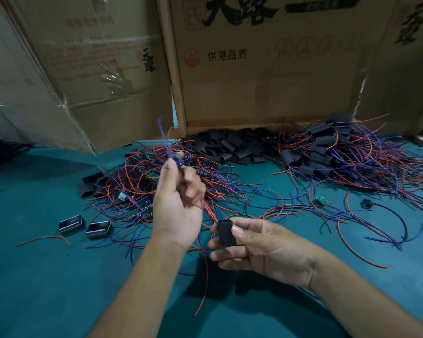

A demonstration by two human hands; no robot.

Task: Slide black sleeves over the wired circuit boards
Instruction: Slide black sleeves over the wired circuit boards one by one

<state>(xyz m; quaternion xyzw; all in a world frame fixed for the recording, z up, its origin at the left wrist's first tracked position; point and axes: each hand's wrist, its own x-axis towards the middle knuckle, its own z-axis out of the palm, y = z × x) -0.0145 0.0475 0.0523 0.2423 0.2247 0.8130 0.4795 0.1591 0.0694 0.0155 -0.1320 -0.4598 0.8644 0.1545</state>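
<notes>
My left hand (178,203) is raised over the table and pinches a small wired circuit board (180,162) at its fingertips; the board is blurred, with a blue wire sticking up and red wires trailing down. My right hand (259,247) pinches a short black sleeve (226,232) between thumb and fingers, its open end up, just below and right of the left hand. The red wires run down into or just behind the sleeve's mouth; I cannot tell which. A tangle of bare wired boards (156,191) lies behind my left hand.
Loose black sleeves (232,146) are heaped at the back centre against cardboard boxes (266,69). A pile of sleeved boards (347,152) lies at the back right. Two small dark rectangular cases (84,226) sit on the green table (47,276) at the left. One green board (321,200) lies apart.
</notes>
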